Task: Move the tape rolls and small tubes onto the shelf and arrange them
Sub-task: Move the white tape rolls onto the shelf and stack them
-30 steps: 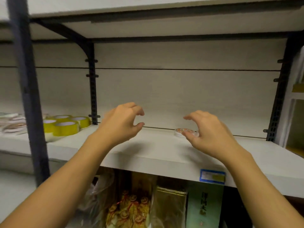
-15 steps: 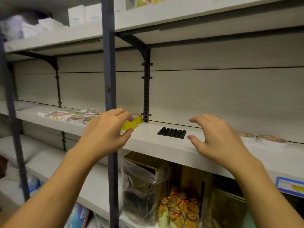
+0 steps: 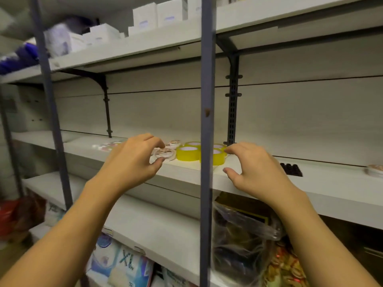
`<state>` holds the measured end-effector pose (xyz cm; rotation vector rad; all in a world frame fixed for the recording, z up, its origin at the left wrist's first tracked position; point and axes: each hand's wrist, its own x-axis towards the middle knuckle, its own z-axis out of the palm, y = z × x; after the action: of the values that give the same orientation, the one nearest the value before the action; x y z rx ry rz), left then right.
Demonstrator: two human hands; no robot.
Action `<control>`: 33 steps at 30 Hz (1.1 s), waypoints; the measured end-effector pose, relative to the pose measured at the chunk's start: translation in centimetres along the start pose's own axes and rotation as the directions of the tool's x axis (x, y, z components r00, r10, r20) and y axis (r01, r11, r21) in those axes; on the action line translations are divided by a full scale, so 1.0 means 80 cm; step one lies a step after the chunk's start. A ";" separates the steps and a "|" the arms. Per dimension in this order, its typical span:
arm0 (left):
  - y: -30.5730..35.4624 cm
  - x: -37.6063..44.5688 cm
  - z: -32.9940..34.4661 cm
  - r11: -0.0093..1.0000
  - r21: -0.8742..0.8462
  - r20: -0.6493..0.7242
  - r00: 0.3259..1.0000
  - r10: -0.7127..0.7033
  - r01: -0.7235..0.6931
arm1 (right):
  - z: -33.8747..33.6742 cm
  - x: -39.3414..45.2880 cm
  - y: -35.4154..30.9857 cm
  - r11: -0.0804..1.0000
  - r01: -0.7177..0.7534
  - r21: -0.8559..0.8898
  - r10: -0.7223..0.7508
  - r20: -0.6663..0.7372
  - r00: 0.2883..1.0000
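Several yellow tape rolls [image 3: 187, 153] stand in a cluster on the white middle shelf [image 3: 323, 183], partly hidden by a grey upright post [image 3: 207, 121]. Flat clear-wrapped tape rolls [image 3: 165, 153] lie just left of them. My left hand [image 3: 134, 162] hovers in front of the flat rolls with fingers curved and holds nothing. My right hand [image 3: 252, 168] hovers right of the yellow rolls, fingers curved, its fingertips close to the rightmost roll [image 3: 219, 157]. Another flat roll [image 3: 375, 169] lies at the far right.
A black studded pad [image 3: 291, 169] lies on the shelf right of my right hand. White boxes [image 3: 157, 15] stand on the shelf above. Bagged goods [image 3: 244, 241] and packets [image 3: 124, 264] fill the lower shelves.
The view has swung left, bringing the yellow tape rolls to the middle. Both hands have moved left with it and now flank the rolls.
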<state>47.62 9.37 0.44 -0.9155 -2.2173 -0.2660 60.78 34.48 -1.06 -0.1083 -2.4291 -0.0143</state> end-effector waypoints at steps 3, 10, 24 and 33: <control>-0.045 -0.003 0.006 1.000 0.007 0.025 1.000 -0.013 0.012 | 0.021 0.020 -0.036 0.999 0.023 0.034 -0.022 -0.006 1.000; -0.137 0.000 0.037 0.998 -0.018 0.038 0.997 -0.065 0.065 | 0.077 0.069 -0.093 0.998 0.043 0.040 -0.044 0.037 0.998; -0.260 0.086 0.137 0.999 -0.045 0.074 0.997 0.019 -0.016 | 0.205 0.209 -0.119 0.999 -0.028 0.043 0.027 0.021 0.999; -0.321 0.143 0.196 0.992 -0.097 0.099 0.991 0.094 -0.085 | 0.253 0.281 -0.124 0.998 -0.057 0.011 0.057 0.027 0.998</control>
<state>16.00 3.52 -1.12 -1.0989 -2.2670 -0.2866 29.81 27.06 -1.59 -0.1730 -2.4517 0.0278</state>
